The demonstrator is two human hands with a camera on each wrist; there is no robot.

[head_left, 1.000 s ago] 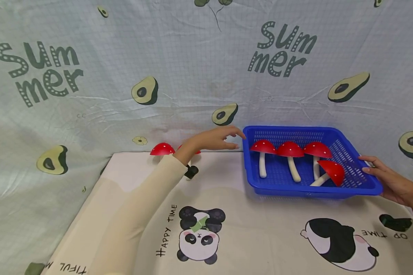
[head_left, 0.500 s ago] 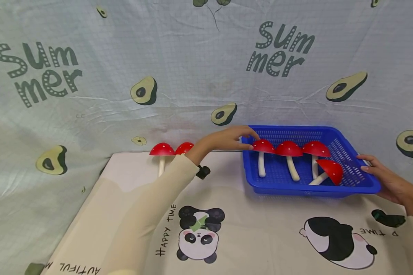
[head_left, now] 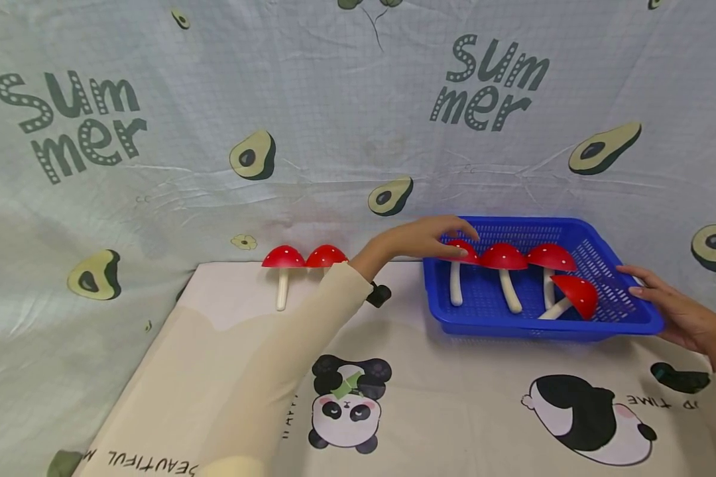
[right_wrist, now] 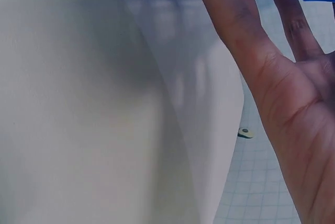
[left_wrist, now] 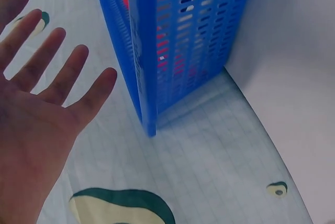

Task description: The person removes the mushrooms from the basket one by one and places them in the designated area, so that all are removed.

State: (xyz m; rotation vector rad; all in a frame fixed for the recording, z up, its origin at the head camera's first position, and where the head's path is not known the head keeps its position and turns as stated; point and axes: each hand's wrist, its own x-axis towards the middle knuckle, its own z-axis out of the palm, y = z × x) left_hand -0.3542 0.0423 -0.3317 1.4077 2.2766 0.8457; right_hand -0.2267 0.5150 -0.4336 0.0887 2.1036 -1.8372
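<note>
A blue plastic basket [head_left: 531,328] holds several red-capped toy mushrooms with white dots and pale stems. My left hand [head_left: 426,237] is over the basket's left end, above the leftmost mushroom [head_left: 455,285]; the head view does not tell whether it touches the cap. Its fingers are spread and hold nothing in the left wrist view, beside the basket's rim [left_wrist: 144,77]. At the right end, my right hand [head_left: 686,318] grips the basket's rim, with fingers at the upper edge and the palm outside.
Two more toy mushrooms, a left one [head_left: 283,258] and a right one [head_left: 325,255], are at the table's back edge on the left. A pale cloth with panda prints covers the table [head_left: 441,411]. An avocado-print curtain [head_left: 322,99] hangs behind.
My left hand has moved right, from outside the basket's left rim to above the leftmost mushroom. The right hand and the basket stay nearly in place.
</note>
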